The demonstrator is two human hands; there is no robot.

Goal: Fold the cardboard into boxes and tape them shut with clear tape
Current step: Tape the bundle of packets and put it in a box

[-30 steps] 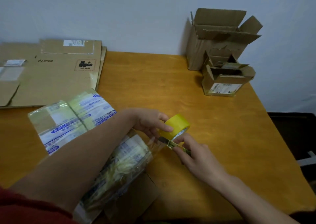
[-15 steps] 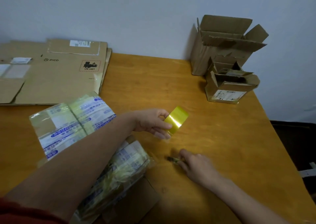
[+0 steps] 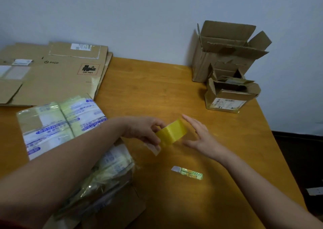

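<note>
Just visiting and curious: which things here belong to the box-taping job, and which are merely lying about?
Job: tape roll, held by left hand; flattened cardboard; tall open box; small open box; small cutter.
Lying about: plastic-wrapped bundle, under the left forearm.

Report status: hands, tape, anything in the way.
Left hand grips tape roll. Right hand open beside roll, holding nothing. Cutter lies on table by right forearm. Boxes far right, flaps open, untaped.

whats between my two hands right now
The yellow roll of tape, held by the left hand; the open right hand is just beside it, seen in the head view.
</note>
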